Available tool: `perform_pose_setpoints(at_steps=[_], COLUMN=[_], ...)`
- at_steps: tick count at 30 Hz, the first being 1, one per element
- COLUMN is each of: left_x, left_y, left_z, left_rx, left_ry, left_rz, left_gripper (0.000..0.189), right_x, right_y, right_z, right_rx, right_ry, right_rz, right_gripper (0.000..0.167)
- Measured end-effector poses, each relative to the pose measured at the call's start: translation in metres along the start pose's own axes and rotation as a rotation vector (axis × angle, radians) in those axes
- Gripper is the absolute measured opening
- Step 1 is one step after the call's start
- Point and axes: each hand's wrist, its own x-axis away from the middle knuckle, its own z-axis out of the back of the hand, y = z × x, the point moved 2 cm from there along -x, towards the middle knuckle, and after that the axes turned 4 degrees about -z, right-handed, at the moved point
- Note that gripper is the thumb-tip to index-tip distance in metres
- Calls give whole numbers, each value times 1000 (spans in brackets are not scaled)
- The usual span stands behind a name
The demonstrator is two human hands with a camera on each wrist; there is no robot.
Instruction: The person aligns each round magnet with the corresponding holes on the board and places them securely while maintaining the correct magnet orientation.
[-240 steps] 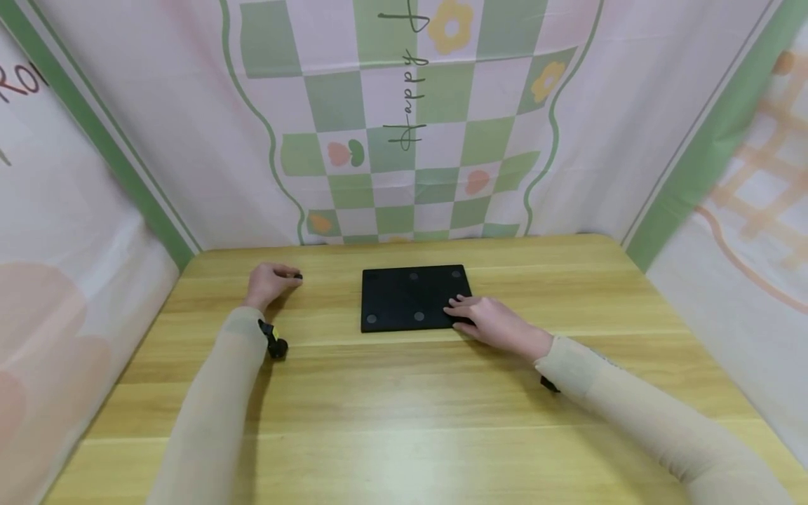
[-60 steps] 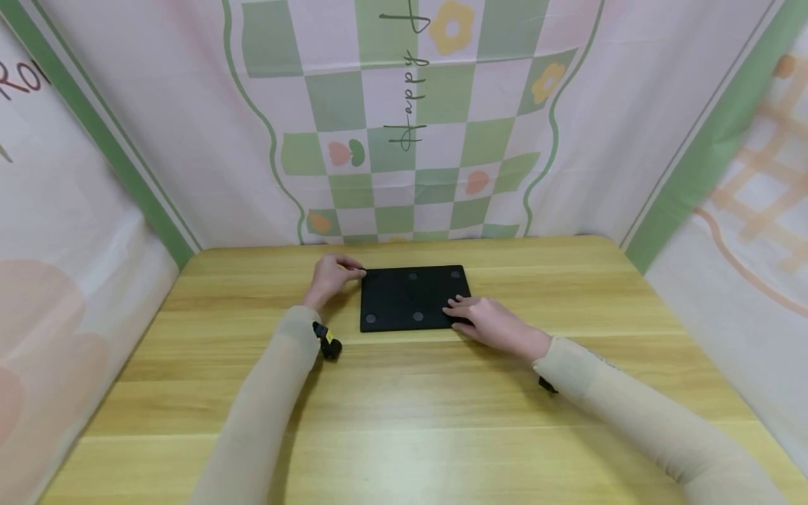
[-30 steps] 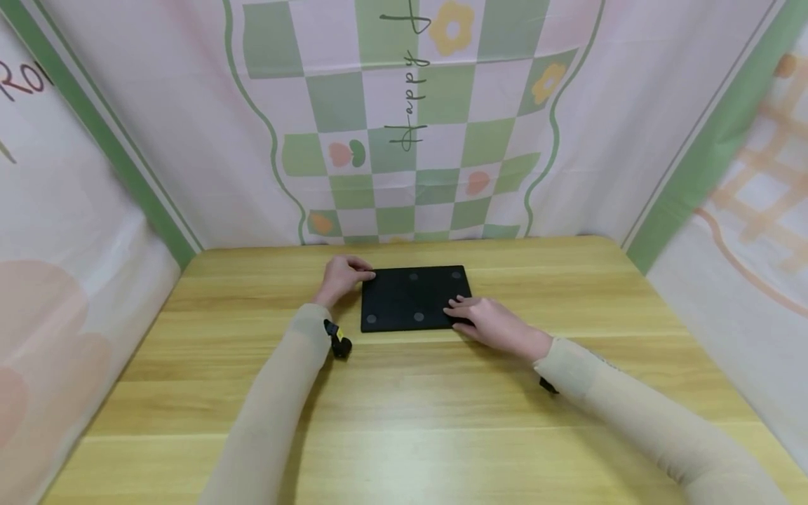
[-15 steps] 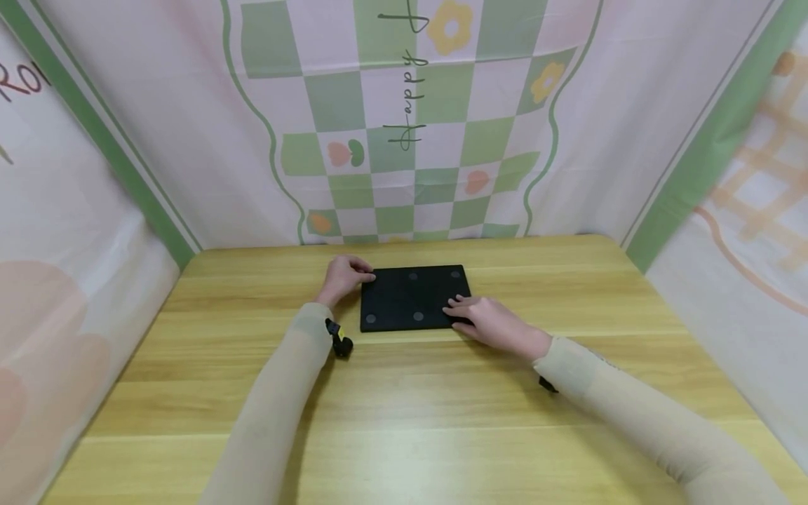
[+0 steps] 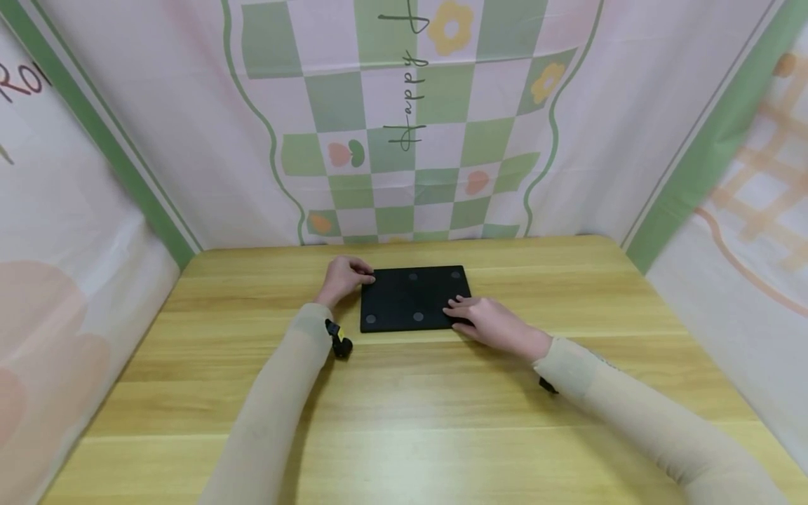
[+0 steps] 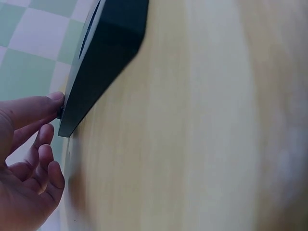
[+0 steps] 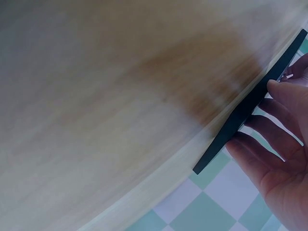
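A flat black rectangular board [image 5: 404, 298] lies on the wooden table, with several grey round discs [image 5: 418, 317] on its upper face. At its far-left corner my left hand [image 5: 343, 275] pinches a small black piece [image 6: 59, 113] between thumb and finger, right at the board's face. The other left fingers curl loosely beside the corner. On the near-right part of the board rests my right hand [image 5: 489, 321], fingers spread, fingertips touching the face in the right wrist view. The near-right corner is hidden under that hand.
The wooden table [image 5: 404, 407] ends at a back edge close behind the board. A checkered cloth [image 5: 413, 140] hangs there, and pale printed cloths rise on both sides. A small black camera [image 5: 341, 345] is strapped to the left wrist.
Since eight seconds ago my left hand has moved right, bringing the small black piece from the left of the table to the board's far-left corner. My right hand has stayed in place.
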Motion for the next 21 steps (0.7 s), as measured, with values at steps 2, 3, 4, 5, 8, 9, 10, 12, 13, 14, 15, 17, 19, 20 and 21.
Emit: perform_pose_setpoints(at_steps=[2, 3, 4, 5, 8, 9, 10, 12, 13, 14, 15, 17, 19, 20, 21], left_x=[0, 0, 1, 1, 1, 1, 1, 0, 0, 0, 0, 0, 0, 0, 0], left_y=[0, 1, 1, 1, 1, 1, 1, 1, 0, 0, 0, 1, 1, 1, 1], left_z=[0, 0, 0, 0, 1, 1, 1, 1, 1, 1, 1, 2, 2, 2, 2], left_rx=[-3, -3, -4, -3, -4, -3, -4, -7, -9, -10, -10, -14, -18, -21, -24], left_ry=[-4, -6, -7, -9, -13, -14, -15, -17, -18, -19, -22, -23, -23, -23, -23], left_rz=[-6, -8, -10, -13, -17, -18, -19, -20, -19, -18, -16, -15, -15, -17, -18], left_gripper=[16, 17, 17, 17, 16, 16, 16, 15, 15, 15, 15, 16, 16, 16, 16], right_x=[0, 0, 0, 0, 1, 1, 1, 1, 1, 1, 1, 1, 1, 1, 1], right_y=[0, 1, 1, 1, 2, 2, 2, 2, 2, 2, 2, 1, 1, 0, 0], right_z=[0, -1, -1, -1, -2, -2, -2, -2, -2, -2, -2, -2, -1, -1, -1], right_rx=[-3, -5, -7, -8, -7, -6, -5, -3, -3, -3, -2, -4, -4, -3, -2], right_ry=[2, 3, 5, 6, 9, 10, 10, 12, 12, 11, 11, 9, 5, 4, 3], right_rz=[0, -1, -1, -1, 0, 0, 1, 2, 3, 2, 0, -4, -10, -13, -13], right_gripper=[32, 32, 32, 32, 32, 32, 32, 32, 32, 32, 32, 32, 32, 32, 32])
